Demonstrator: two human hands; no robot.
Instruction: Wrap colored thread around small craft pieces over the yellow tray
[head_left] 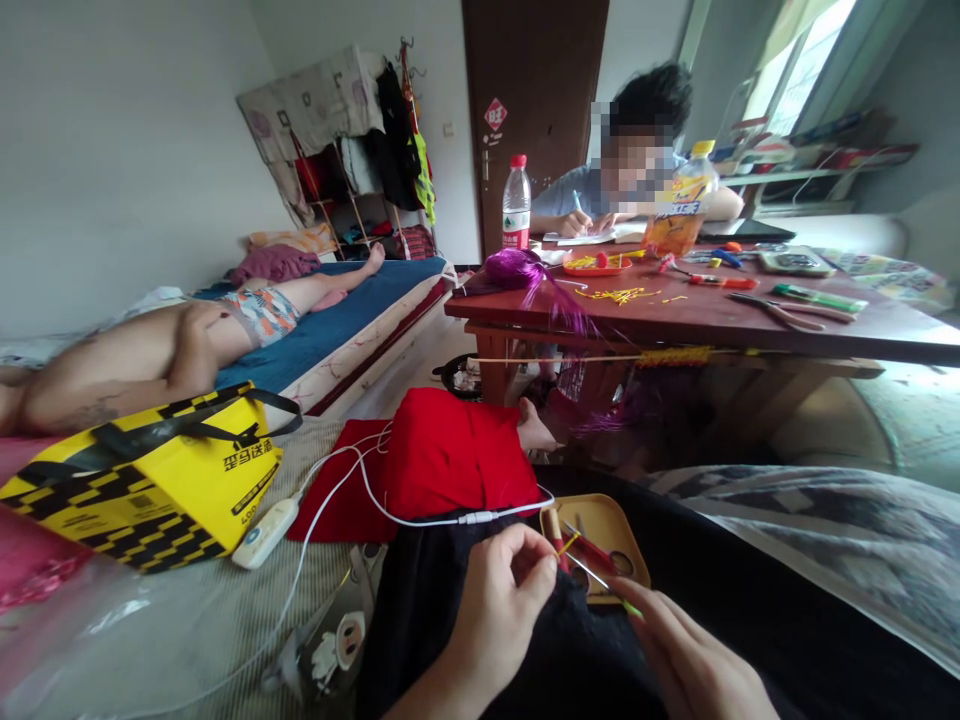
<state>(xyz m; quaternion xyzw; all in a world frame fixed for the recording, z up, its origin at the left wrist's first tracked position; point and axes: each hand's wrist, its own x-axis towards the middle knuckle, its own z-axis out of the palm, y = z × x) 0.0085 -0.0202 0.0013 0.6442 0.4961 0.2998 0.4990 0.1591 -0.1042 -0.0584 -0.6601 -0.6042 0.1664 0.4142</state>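
My left hand (502, 595) is closed in a pinch on a small yellow strip (571, 542), which sticks out past the fingertips. My right hand (686, 640) grips a thin metal tool with a yellow-green end (589, 571), its shaft pointing up and left toward the strip. I cannot make out the tool's exact kind. Just beyond both hands, a yellow tray (628, 530) rests on the black cloth over my lap. It holds red-handled scissors (592, 553) and a spool-like roll (553, 528), partly hidden by my fingers.
Ahead stands a dark red table (480, 300) with purple tinsel (517, 272), bottles, pliers (780, 312) and yellow pieces. A person (577, 200) writes behind it. Another person lies on the bed at left. Nearby are a yellow bag (180, 480), a power strip (266, 530) and a white cable (420, 521).
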